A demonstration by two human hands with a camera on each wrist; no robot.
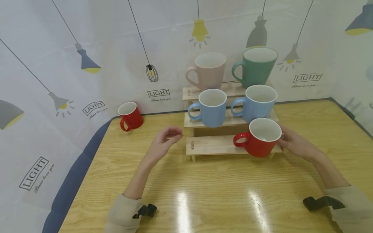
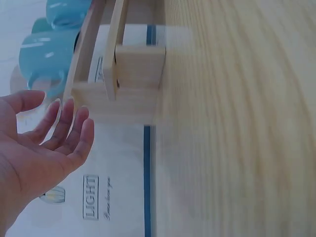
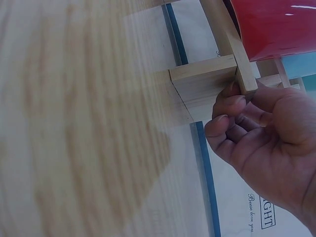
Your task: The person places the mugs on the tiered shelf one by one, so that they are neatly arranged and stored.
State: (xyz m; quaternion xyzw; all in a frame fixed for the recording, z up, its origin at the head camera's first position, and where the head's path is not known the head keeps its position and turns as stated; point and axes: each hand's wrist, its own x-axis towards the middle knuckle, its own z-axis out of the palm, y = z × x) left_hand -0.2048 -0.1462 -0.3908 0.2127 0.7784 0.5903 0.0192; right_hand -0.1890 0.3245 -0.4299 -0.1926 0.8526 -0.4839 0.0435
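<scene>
A three-step wooden rack (image 1: 212,145) stands on the table against the back wall. My right hand (image 1: 297,144) pinches the right end of its lowest step; the right wrist view shows the thumb above the board (image 3: 245,79) and fingers beneath. Beside that hand, a red mug (image 1: 259,148) sits on this step, handle to the left. Two light blue mugs (image 1: 218,113) occupy the middle step. On top are a pink mug (image 1: 214,76) and a green mug (image 1: 259,69). My left hand (image 1: 161,142) hovers off the rack's left end, fingers loosely bent, touching nothing.
Another red mug (image 1: 134,117) stands at the table's back left corner, near the wall. The wood-grain table (image 1: 209,191) stretches in front of the rack. Behind it hangs a white wall covering (image 1: 110,38) printed with lamps.
</scene>
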